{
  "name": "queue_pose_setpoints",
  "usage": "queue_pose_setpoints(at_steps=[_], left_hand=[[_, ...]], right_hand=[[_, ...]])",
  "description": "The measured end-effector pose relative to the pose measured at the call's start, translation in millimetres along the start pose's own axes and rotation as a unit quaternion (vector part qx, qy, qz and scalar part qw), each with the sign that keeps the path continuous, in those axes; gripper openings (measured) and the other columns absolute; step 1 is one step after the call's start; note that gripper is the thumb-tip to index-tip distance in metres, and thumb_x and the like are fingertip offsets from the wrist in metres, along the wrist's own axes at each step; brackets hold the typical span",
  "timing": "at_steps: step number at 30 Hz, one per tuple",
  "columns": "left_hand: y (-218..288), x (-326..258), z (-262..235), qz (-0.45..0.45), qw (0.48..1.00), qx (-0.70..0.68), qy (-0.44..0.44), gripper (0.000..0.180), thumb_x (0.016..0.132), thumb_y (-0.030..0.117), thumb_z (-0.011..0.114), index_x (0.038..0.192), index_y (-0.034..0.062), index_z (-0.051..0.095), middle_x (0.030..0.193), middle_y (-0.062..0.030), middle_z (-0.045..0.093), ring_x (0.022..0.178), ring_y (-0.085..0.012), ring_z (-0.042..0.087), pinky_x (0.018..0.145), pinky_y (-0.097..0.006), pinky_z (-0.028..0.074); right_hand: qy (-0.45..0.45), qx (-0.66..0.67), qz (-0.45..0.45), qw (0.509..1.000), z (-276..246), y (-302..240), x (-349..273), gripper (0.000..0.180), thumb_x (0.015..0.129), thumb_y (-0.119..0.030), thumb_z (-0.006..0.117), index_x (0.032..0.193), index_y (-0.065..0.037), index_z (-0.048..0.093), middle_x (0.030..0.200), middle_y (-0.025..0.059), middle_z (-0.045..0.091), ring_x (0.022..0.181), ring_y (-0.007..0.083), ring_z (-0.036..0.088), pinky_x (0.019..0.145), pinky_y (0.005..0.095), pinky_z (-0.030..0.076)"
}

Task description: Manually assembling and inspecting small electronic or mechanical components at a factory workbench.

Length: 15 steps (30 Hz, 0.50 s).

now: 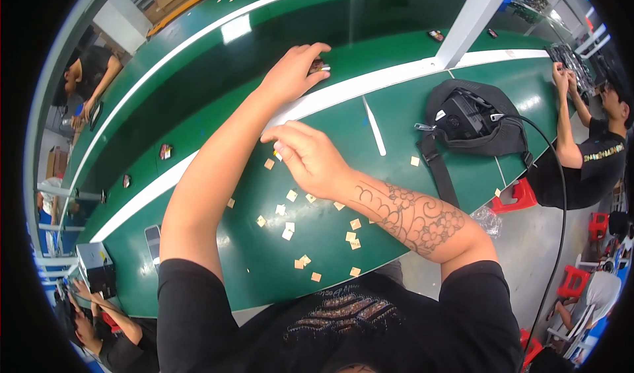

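My left hand (294,72) reaches across the white rail (389,79) to the green belt. Its thumb and forefinger are apart, curved about a small dark part with a pale end (321,67); whether they touch it is hard to see. Nearer to me, my right hand (309,158) is closed in a pinch above the green table (264,274), below the rail. A small yellow piece (277,155) shows at its thumb tip, mostly hidden by the fingers. Several small tan square stickers (289,231) lie scattered beneath and in front of that hand.
Similar small dark parts (166,151) sit along the belt. On the right lie a white pointed tool (374,127) and a black waist bag (489,142) with a cable. A phone (152,244) is beside my left arm. A post (472,23) stands on the rail. Co-workers sit around.
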State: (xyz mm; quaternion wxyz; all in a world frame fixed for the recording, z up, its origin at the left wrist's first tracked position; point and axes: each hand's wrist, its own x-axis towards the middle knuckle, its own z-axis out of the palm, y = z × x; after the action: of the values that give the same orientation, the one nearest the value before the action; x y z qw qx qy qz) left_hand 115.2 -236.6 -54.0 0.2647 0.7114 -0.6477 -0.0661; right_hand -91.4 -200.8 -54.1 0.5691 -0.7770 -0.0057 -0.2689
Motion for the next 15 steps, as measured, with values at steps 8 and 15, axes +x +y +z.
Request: queue_pose_setpoints(at_steps=[8,15], left_hand=[[43,-115,-51,0.044,0.995,0.015,0.086,0.055,0.084,0.006,0.081,0.137,0.0082,0.066,0.113,-0.013,0.067,0.111,-0.0361,0.061,0.097,-0.045,0.051],[65,-229,-48,-0.096,0.994,0.021,0.055,0.051,0.083,0.013,0.088,0.131,0.0106,0.071,0.109,-0.0103,0.065,0.105,-0.0317,0.062,0.094,-0.043,0.052]], right_hand=[[0.126,0.005,-0.132,0.983,-3,-3,3,0.027,0.106,-0.002,0.051,0.128,0.0,0.066,0.098,0.0132,0.057,0.083,0.0287,0.058,0.079,0.0383,0.052],[0.107,-0.01,-0.061,0.992,-1,-3,5,0.032,0.107,-0.003,0.05,0.131,-0.005,0.07,0.101,0.0102,0.058,0.086,0.0206,0.056,0.08,0.0329,0.05]])
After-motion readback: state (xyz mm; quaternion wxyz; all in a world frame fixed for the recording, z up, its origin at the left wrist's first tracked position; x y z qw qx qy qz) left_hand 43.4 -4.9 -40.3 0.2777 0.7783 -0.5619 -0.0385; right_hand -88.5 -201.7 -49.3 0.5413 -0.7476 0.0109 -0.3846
